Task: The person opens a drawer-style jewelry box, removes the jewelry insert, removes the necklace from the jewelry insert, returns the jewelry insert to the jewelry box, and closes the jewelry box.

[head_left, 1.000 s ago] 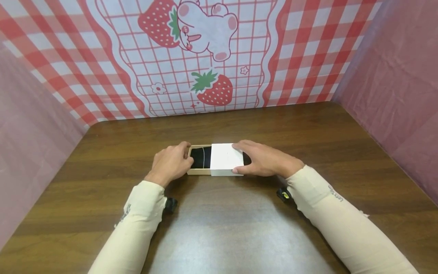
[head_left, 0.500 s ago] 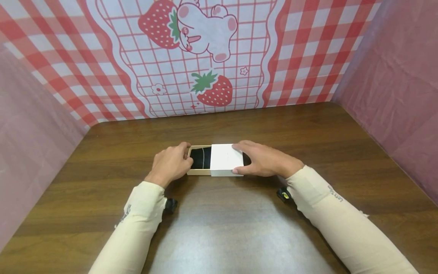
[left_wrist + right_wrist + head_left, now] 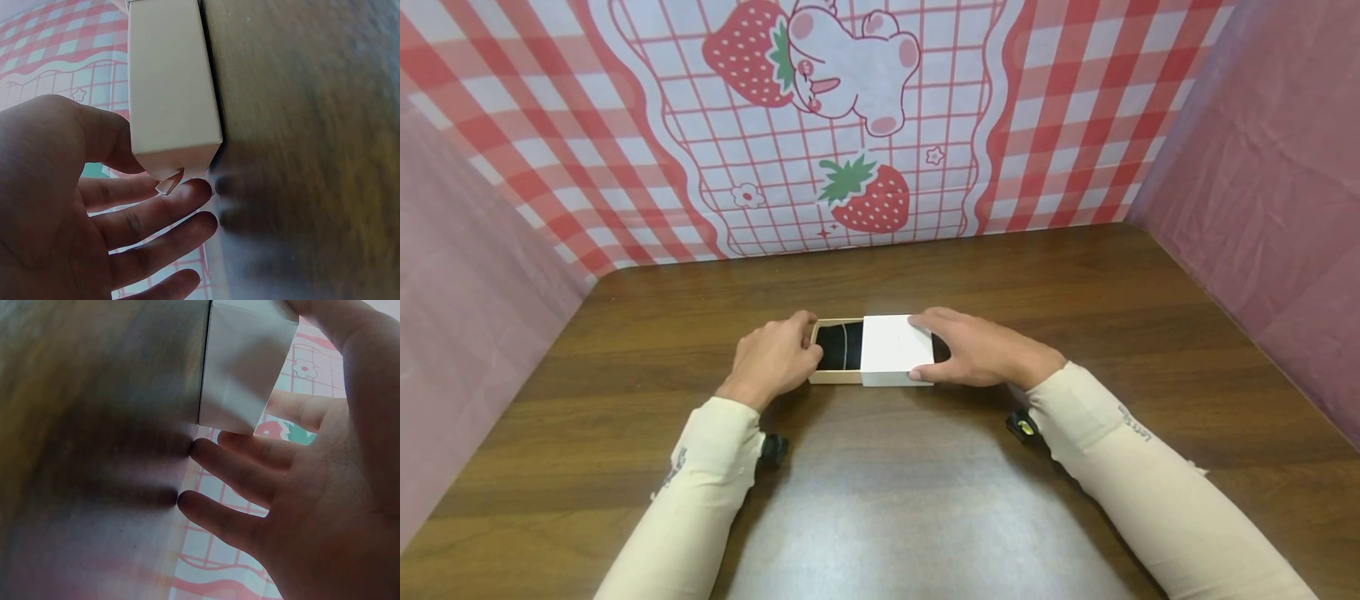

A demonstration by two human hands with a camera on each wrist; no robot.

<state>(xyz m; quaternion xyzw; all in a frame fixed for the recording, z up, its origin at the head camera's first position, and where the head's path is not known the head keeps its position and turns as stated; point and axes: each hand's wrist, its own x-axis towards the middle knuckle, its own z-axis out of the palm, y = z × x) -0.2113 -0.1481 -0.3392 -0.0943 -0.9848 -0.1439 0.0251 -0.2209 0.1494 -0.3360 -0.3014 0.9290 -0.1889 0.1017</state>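
Note:
A small slide-out box lies on the table, its white sleeve over the right part. From the sleeve's left end the tan inner drawer sticks out, with black contents crossed by a thin pale line. My left hand holds the drawer's outer end between thumb and fingers. A small ribbon tab hangs from that end in the left wrist view. Across the sleeve's right end, my right hand grips it, thumb on the near side and fingers at the far side. The lower right fingers are spread near the tabletop.
The brown wooden table reaches to a red-and-white checked cloth with strawberries at the back. Pink cloths hang on both sides. A dark wrist camera sits below the right wrist.

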